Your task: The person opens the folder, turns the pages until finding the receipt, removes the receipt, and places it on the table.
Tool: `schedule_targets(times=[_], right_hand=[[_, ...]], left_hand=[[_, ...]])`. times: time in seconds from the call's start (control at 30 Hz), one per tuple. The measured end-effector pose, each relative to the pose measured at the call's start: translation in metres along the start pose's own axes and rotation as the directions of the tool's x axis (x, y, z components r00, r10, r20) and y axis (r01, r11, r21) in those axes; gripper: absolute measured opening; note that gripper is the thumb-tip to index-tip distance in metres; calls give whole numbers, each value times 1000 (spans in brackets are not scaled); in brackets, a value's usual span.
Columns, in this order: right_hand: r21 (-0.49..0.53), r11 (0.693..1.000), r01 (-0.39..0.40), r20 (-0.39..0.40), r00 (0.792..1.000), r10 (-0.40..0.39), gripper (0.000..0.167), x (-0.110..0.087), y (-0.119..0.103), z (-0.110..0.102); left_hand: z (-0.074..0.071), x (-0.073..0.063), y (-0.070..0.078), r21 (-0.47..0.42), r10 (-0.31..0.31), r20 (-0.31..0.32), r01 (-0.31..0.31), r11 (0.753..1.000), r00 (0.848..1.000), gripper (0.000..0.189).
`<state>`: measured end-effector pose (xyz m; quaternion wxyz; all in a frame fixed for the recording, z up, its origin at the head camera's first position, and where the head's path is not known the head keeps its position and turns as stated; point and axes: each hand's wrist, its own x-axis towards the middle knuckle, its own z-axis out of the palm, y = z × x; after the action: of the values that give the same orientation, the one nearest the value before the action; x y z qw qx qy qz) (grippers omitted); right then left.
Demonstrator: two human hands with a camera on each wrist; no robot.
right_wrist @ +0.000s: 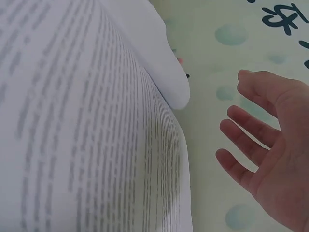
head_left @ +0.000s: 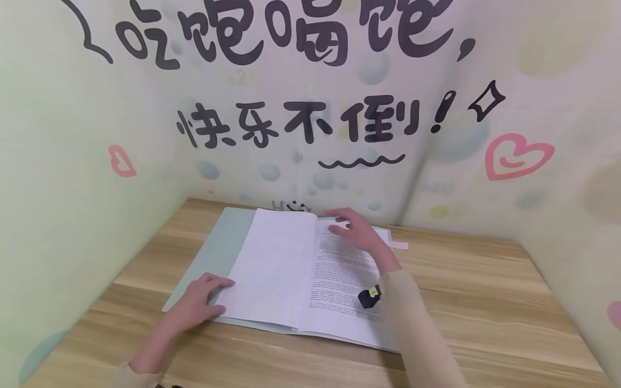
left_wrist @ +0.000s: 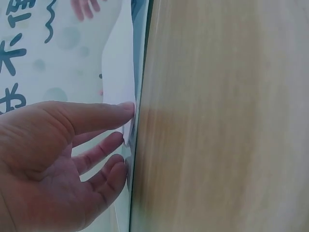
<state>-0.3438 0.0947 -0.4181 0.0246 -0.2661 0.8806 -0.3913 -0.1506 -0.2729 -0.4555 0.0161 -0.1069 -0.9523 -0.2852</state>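
Observation:
A pale blue folder (head_left: 213,253) lies spread open on the wooden table, with white sheets inside. The left-hand page (head_left: 271,264) is blank, while the right-hand page (head_left: 339,280) carries dense print too small to read. At the lower left corner of the blank page, my left hand (head_left: 196,302) touches the sheets with thumb and fingertips. The left wrist view shows this hand (left_wrist: 72,164) with its fingers gently bent against the paper edge. My right hand (head_left: 356,229) is raised by the top of the printed page. Its fingers (right_wrist: 248,130) are spread, holding nothing, apart from the paper.
A pink tab (head_left: 399,246) sticks out at the folder's upper right. The wooden table (head_left: 485,302) extends on both sides. Behind it stands a wall (head_left: 301,178) with black lettering and pink hearts. A small black device (head_left: 370,297) sits at the right wrist.

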Motion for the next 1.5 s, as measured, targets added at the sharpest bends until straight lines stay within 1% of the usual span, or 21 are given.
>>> schedule_targets(times=[0.1, 0.27, 0.43, 0.6, 0.73, 0.83, 1.0, 1.13, 1.2, 1.3, 1.37, 1.4, 1.43, 1.5], right_hand=[[16, 999, -36, -40, 999, 37, 42, -9, 11, -11], [67, 996, -55, -75, 995, 60, 44, -24, 28, -26], [94, 994, -61, -114, 991, 72, 45, -37, 49, -38], [74, 992, -100, -156, 982, 111, 46, -51, 66, -47], [70, 990, -122, -191, 972, 133, 47, -59, 77, -49], [62, 989, -137, -198, 969, 147, 50, -65, 84, -50], [13, 979, -205, -177, 963, 204, 55, -74, 96, -52], [-2, 974, -226, -142, 964, 224, 60, -80, 103, -53], [-25, 980, -196, -118, 974, 192, 63, -82, 106, -54], [-53, 990, -128, -77, 989, 124, 66, -83, 111, -55], [-41, 996, -83, -41, 996, 82, 67, -83, 115, -56], [-21, 997, -74, -27, 997, 73, 67, -82, 116, -56], [0, 998, -66, -12, 998, 66, 66, -82, 118, -56], [28, 997, -75, 15, 997, 74, 66, -82, 121, -57]], left_hand=[[0, 0, -2, 12, -14, -15, 15, 1000, 1000, 48], [-2, -1, -1, 23, -78, 4, 78, 997, 997, 50], [-4, -2, 2, 47, -119, 18, 118, 992, 993, 51], [-4, -2, 1, 43, -130, 24, 129, 991, 991, 51], [-4, -2, 0, 45, -131, 23, 130, 991, 991, 51], [-4, -2, -1, 43, -140, 29, 139, 989, 990, 51], [-3, -2, -1, 40, -145, 35, 143, 989, 989, 51], [-2, -1, -1, 38, -144, 35, 143, 989, 989, 52], [-2, -1, -1, 40, -144, 37, 142, 989, 989, 52], [-2, 0, 0, 42, -143, 42, 142, 989, 989, 51], [-2, 0, 0, 40, -144, 47, 142, 989, 989, 51], [-3, 0, 1, 38, -144, 48, 142, 989, 988, 51], [-3, 0, 1, 37, -144, 49, 142, 989, 988, 51], [-3, 1, 1, 36, -145, 52, 143, 989, 988, 52]])
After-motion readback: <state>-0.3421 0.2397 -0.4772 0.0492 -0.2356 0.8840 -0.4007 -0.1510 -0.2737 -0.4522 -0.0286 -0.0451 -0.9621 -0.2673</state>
